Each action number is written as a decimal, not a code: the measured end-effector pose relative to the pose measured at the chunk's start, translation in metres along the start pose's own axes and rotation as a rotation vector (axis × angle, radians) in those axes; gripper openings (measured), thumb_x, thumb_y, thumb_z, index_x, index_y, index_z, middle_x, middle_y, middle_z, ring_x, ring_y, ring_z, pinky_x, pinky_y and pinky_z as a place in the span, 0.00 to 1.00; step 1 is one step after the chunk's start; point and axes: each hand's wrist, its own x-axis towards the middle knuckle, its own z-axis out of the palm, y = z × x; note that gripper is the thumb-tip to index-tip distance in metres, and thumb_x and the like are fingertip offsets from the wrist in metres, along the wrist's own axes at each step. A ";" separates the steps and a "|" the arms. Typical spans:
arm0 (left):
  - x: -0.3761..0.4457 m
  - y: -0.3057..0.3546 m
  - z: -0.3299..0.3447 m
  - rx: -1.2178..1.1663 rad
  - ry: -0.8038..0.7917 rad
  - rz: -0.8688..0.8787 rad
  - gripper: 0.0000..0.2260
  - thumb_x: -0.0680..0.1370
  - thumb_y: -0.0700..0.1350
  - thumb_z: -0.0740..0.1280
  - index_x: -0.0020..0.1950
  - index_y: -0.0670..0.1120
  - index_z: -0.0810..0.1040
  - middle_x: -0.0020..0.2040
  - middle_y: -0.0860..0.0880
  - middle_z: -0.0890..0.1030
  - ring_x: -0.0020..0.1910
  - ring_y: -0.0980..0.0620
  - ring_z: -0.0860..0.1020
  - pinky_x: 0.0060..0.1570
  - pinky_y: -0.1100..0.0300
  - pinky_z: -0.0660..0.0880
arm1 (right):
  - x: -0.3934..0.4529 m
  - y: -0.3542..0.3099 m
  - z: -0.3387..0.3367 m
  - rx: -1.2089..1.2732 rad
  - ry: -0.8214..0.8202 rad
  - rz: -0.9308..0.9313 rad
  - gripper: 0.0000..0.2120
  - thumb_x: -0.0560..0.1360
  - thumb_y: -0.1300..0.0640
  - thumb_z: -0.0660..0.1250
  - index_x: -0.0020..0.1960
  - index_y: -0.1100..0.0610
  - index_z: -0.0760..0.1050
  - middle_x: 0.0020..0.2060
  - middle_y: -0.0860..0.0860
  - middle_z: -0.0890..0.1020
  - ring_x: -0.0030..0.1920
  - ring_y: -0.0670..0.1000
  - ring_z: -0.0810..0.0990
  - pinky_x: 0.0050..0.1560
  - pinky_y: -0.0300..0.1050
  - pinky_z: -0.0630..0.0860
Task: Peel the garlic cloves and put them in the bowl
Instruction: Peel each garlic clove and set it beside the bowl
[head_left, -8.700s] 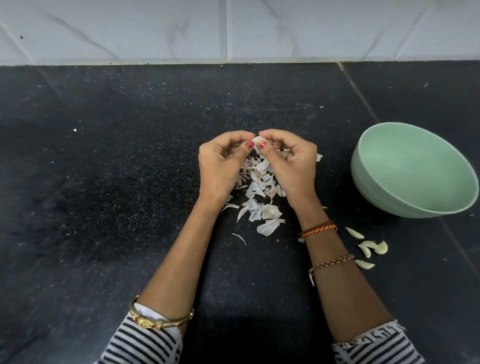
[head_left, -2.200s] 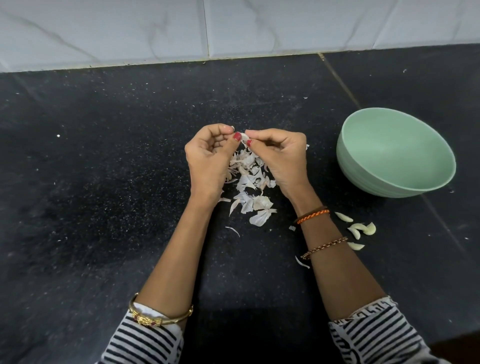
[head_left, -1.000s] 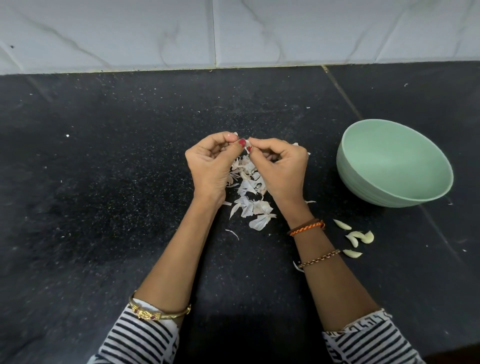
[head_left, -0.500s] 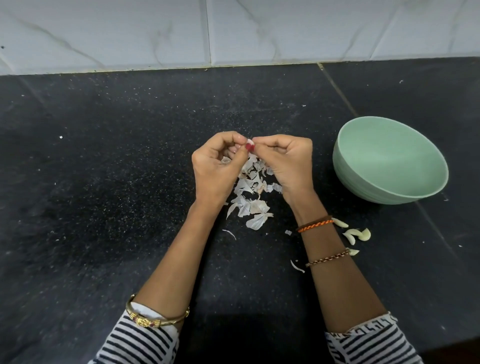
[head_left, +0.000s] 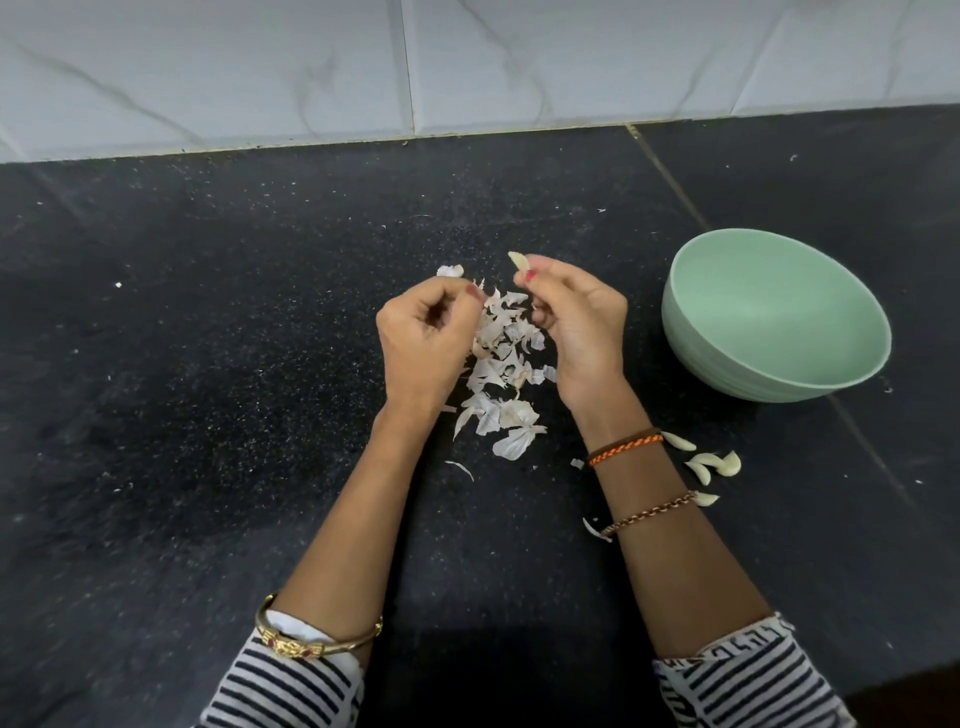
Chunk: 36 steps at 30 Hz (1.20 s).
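My right hand (head_left: 576, 322) pinches a pale garlic clove (head_left: 518, 260) between thumb and fingertips, raised above the pile of papery skins (head_left: 501, 374). A short gap separates it from my left hand (head_left: 423, 332), whose fingers are curled, with a white flake of garlic skin (head_left: 450, 270) sticking out at the fingertips. The mint-green bowl (head_left: 727, 364) stands to the right of my right hand and looks empty inside. Several peeled cloves (head_left: 706, 462) lie on the black counter beside my right wrist, in front of the bowl.
The black speckled counter (head_left: 208, 364) stretches left and toward me, ending at a white tiled wall (head_left: 467, 62) at the back. Small skin scraps (head_left: 460, 467) lie scattered near my forearms.
My hands were pressed together working at one clove; now they have drawn apart. The right hand has the clove, and a skin flake has come away at the left.
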 end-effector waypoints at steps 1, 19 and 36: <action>0.001 -0.001 -0.002 0.022 0.019 -0.019 0.05 0.72 0.42 0.65 0.40 0.46 0.81 0.30 0.51 0.76 0.28 0.62 0.68 0.30 0.68 0.66 | 0.000 0.001 -0.001 -0.081 -0.016 -0.054 0.07 0.72 0.68 0.68 0.47 0.61 0.81 0.39 0.50 0.82 0.34 0.38 0.77 0.38 0.31 0.72; 0.003 -0.004 -0.002 0.300 -0.052 0.084 0.08 0.74 0.41 0.66 0.48 0.40 0.83 0.40 0.52 0.82 0.38 0.53 0.80 0.43 0.58 0.76 | 0.011 0.021 -0.004 -0.645 -0.061 -0.678 0.07 0.72 0.64 0.66 0.47 0.61 0.82 0.41 0.51 0.83 0.42 0.50 0.79 0.42 0.28 0.71; 0.003 -0.002 -0.003 0.259 -0.061 -0.042 0.06 0.68 0.41 0.65 0.37 0.41 0.81 0.27 0.55 0.75 0.25 0.62 0.70 0.30 0.73 0.66 | 0.017 0.030 -0.006 -0.621 -0.049 -0.913 0.05 0.68 0.68 0.69 0.40 0.61 0.83 0.36 0.50 0.83 0.41 0.46 0.78 0.43 0.32 0.73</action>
